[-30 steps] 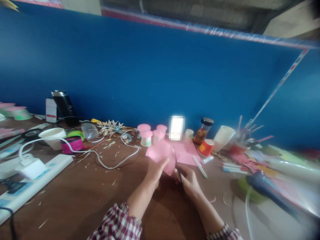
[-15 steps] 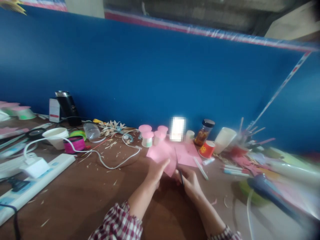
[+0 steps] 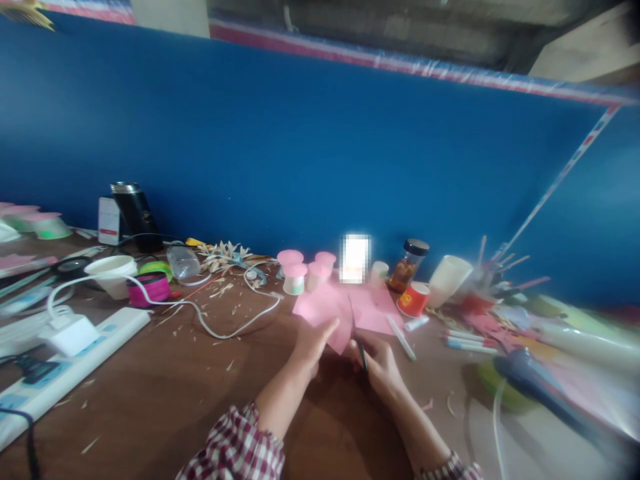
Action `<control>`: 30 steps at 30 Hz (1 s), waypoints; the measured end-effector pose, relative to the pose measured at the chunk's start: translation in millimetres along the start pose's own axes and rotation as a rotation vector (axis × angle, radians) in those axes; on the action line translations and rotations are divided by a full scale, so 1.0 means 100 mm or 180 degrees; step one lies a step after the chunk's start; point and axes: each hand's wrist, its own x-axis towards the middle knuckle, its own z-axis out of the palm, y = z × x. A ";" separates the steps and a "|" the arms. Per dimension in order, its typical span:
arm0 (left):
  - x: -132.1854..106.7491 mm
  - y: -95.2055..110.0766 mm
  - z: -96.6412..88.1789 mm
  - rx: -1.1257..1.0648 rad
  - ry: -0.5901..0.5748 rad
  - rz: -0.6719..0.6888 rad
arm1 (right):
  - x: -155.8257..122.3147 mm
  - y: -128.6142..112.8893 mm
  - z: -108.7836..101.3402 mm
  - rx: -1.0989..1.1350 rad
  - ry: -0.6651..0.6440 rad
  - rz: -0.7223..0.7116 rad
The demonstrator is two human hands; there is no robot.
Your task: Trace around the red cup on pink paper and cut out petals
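Behind the pink paper (image 3: 325,307), a bright patch (image 3: 356,258) is blurred out. Far right of the paper, clutter (image 3: 500,327) smears into blur. Just beside the paper, the right grip (image 3: 380,363) hides most of a dark tool (image 3: 361,357).

Pink paper (image 3: 327,308), deep blue wall (image 3: 300,147), brown table (image 3: 165,393), and the sleeve (image 3: 235,450) was maroon-and-white plaid (pretty blurry).

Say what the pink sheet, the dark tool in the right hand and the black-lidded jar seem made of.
The pink sheet looks like thin matte paper: flat, sharp-edged. The dark tool in the right hand is too blurred to tell; a slim black shaft shows. The jar is clear glass or plastic, amber contents showing through.
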 end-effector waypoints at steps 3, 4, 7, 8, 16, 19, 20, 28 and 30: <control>-0.01 0.02 0.01 0.0028 0.0018 0.0007 | 0.01 -0.01 0.00 -0.0001 0.0015 -0.0003; -0.01 0.02 0.01 0.0022 0.0032 0.0017 | 0.01 -0.01 0.00 -0.0001 0.0024 -0.0012; -0.01 0.01 0.01 -0.0004 0.0043 0.0032 | 0.00 -0.02 0.01 -0.0007 0.0005 -0.0039; 0.00 0.01 0.01 -0.0019 0.0036 0.0021 | 0.00 -0.03 0.01 -0.0012 0.0000 -0.0045; 0.02 -0.02 -0.01 -0.0140 -0.0019 0.0075 | -0.01 -0.05 0.01 -0.0055 0.0004 -0.0091; 0.02 -0.01 -0.01 -0.0027 0.0022 0.0071 | 0.00 -0.04 0.00 -0.0063 0.0004 -0.0051; 0.02 0.00 -0.01 -0.0009 0.0032 0.0074 | 0.00 -0.04 0.00 -0.0065 0.0005 -0.0043; 0.02 0.00 -0.02 -0.0079 0.0009 0.0044 | -0.01 -0.10 0.01 -0.0066 0.0020 0.0059; 0.03 0.00 -0.03 -0.0104 -0.0026 0.0016 | -0.01 -0.11 0.00 -0.0046 -0.0005 0.0066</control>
